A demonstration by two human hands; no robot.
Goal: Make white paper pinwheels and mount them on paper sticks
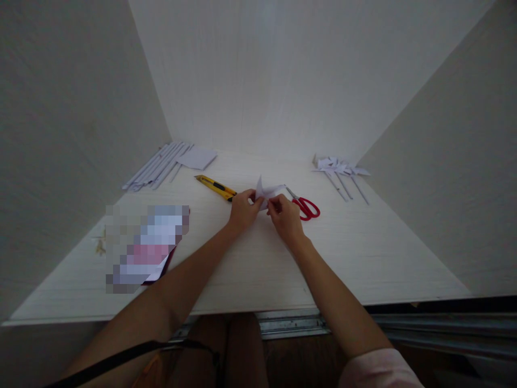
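A piece of white paper (264, 188), with one pointed corner standing up, is held between my two hands above the middle of the table. My left hand (243, 209) pinches it from the left, thumb and fingers closed. From the right, the fingertips of my right hand (286, 215) close on the paper's near edge; whether they hold anything small besides is hidden. A yellow utility knife (216, 187) lies just beyond my left hand, its handle end partly covered. Scissors (309, 209) with red handles rest beside my right hand.
Rolled white paper sticks (159, 167) and flat paper pieces (198, 157) lie at the back left. Several paper pinwheels (337, 166) on sticks lie at the back right. A blurred-out phone-like object (172, 258) is near my left forearm. Panels (258, 81) enclose the table.
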